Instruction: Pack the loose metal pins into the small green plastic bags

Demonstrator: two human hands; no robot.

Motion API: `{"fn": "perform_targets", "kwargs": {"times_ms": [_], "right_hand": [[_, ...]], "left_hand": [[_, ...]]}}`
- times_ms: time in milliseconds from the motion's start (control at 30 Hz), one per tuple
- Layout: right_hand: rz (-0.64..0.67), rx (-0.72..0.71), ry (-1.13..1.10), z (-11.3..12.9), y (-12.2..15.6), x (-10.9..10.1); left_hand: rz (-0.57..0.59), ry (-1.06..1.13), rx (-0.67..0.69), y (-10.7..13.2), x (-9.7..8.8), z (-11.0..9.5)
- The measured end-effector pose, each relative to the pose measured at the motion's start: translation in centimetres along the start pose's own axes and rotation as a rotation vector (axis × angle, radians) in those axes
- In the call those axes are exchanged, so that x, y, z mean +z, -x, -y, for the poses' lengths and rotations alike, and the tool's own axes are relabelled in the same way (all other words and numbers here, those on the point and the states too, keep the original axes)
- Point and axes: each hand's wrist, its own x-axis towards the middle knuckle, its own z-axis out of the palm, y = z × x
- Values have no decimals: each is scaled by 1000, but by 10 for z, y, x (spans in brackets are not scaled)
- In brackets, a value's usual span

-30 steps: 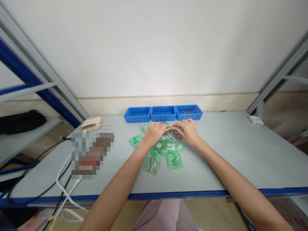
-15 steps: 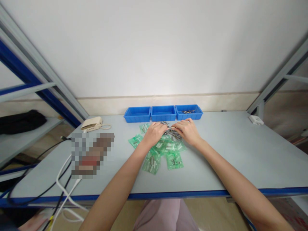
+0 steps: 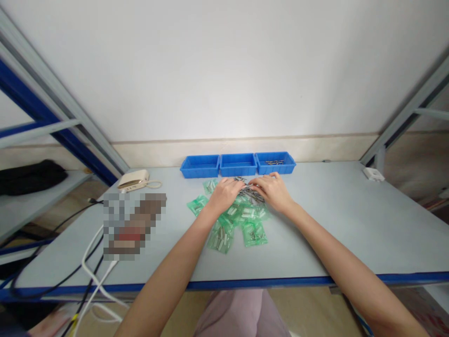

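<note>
My left hand (image 3: 226, 194) is closed in a pinch at the upper left side of a loose pile of thin dark metal rods (image 3: 255, 195). Facing it, my right hand (image 3: 273, 191) is also closed, fingertips pinched close to the left ones. A small slim metal piece shows between the two hands; its exact kind is too small to tell. Under and in front of the hands lie several green plastic bags (image 3: 220, 238) with short metal pieces and white strips inside. Part of the pile is hidden by my fingers.
Three blue bins stand in a row behind the pile: a left bin (image 3: 199, 173), a middle bin (image 3: 238, 171) and a right bin (image 3: 277, 169) holding thin metal pieces. A beige box (image 3: 133, 180), a blurred-out object and cables (image 3: 91, 269) are at left. A white adapter (image 3: 373, 174) sits far right.
The hands stay almost in place. A gold-coloured piece seen at the right fingertips before no longer shows clearly there. Bags and bins have not moved.
</note>
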Motion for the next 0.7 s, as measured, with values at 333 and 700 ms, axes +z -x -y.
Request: {"fn": "perform_targets", "kwargs": {"times_ms": [333, 700], "right_hand": [[-14, -15, 52, 3, 0, -3], [-2, -25, 43, 2, 3, 2]], "left_hand": [[-12, 31, -10, -1, 0, -1], [48, 27, -42, 0, -3, -2]]}}
